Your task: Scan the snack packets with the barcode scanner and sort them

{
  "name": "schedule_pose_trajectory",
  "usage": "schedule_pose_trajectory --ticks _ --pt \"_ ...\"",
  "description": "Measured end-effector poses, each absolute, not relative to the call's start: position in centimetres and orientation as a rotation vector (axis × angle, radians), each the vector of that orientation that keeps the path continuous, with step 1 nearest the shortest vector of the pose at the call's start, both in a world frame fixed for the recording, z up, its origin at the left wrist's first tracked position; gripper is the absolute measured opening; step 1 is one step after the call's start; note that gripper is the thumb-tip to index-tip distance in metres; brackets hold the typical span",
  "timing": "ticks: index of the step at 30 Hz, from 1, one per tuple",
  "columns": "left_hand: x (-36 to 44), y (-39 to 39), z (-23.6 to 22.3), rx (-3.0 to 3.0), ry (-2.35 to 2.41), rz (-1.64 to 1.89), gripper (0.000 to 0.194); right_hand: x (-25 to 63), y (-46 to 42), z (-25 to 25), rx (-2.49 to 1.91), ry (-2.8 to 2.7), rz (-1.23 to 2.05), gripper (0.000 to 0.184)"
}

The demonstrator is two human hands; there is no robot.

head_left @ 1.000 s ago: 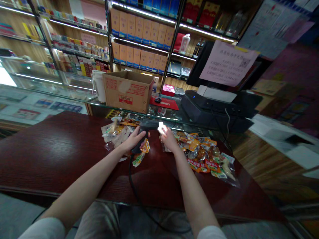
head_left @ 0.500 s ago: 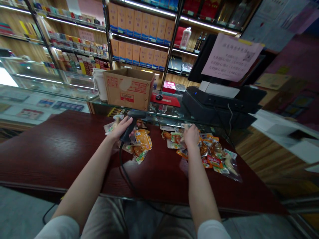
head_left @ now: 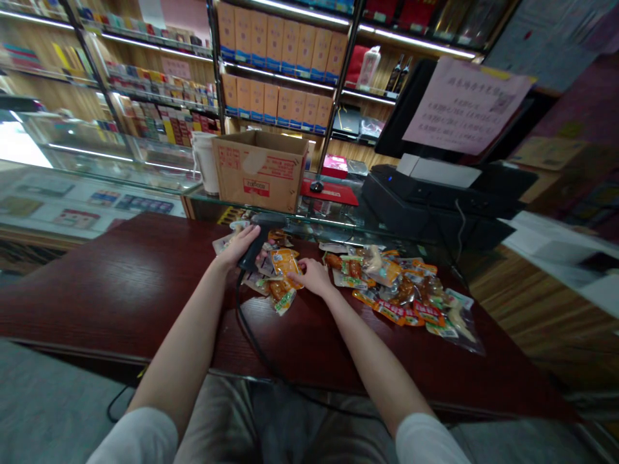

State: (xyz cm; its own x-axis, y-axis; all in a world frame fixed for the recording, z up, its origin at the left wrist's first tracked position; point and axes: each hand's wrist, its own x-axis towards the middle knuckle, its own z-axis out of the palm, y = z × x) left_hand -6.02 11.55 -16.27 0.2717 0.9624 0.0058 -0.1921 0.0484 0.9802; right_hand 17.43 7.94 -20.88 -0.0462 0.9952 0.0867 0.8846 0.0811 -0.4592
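My left hand [head_left: 236,247] is wrapped round the handle of a black barcode scanner [head_left: 252,250], whose cable runs down over the table's front edge. Beneath and beside the scanner lies a small pile of vacuum-packed snacks. An orange snack packet [head_left: 284,260] is at the right of this pile, and my right hand [head_left: 313,276] grips its right edge between thumb and fingers. To the right of that hand spreads a larger heap of snack packets [head_left: 403,289], some orange, some clear with brown or pale food inside.
The dark red wooden table [head_left: 120,283] meets a glass counter at the back. On the counter stand an open cardboard box [head_left: 261,169], a white cup [head_left: 207,164], a mouse [head_left: 316,186] on a red mat, and a black monitor with a paper sign [head_left: 469,106]. Stocked shelves rise behind.
My right hand has moved left from the larger heap to the orange packet in the small pile. A pale packet it was touching now lies on the heap. The left hand keeps the scanner.
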Motion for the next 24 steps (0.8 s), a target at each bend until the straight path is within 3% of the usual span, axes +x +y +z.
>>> schedule_pose_trajectory --ticks 7,16,24 --pt "-5.7 11.9 -16.8 1.161 0.873 1.100 0.030 16.7 8.0 -21.6 -2.028 -1.910 0.422 0.042" --pt "-5.3 11.4 -16.4 1.167 0.924 1.108 0.022 17.4 8.0 -21.5 -2.064 -1.863 0.366 0.061" --pt "-5.2 11.1 -16.3 1.173 0.913 1.098 0.032 19.9 9.1 -21.8 -1.957 -1.604 0.347 0.040"
